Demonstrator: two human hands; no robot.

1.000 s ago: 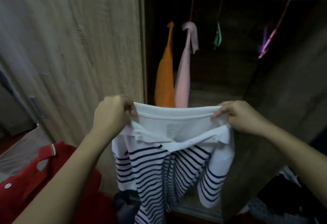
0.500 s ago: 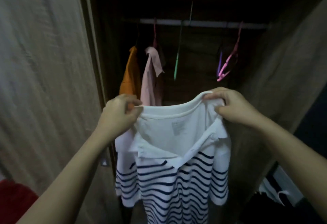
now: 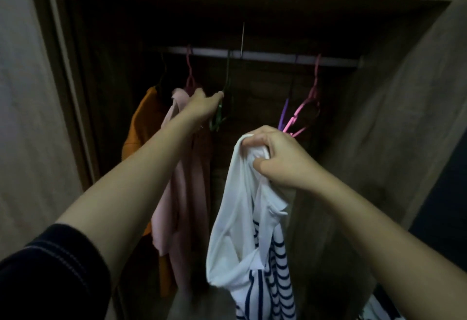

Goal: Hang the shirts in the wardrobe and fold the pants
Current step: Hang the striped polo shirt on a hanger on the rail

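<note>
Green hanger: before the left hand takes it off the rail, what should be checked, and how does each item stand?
1. Right hand grips striped shirt: ok.
2. Collar opened for the hanger: not ok, bunched in that hand.
3. Left hand reaches green hanger: ok.
4. Its fingers closed round it: cannot tell, too dark.
5. Green hanger empty: ok.
6. Hook over rail: ok.

You are viewing a purple hanger [image 3: 284, 111] and a pink hanger [image 3: 299, 110] hanging empty on the rail [image 3: 273, 56]; a dark panel [image 3: 444, 193], possibly a door, is showing far right.
</note>
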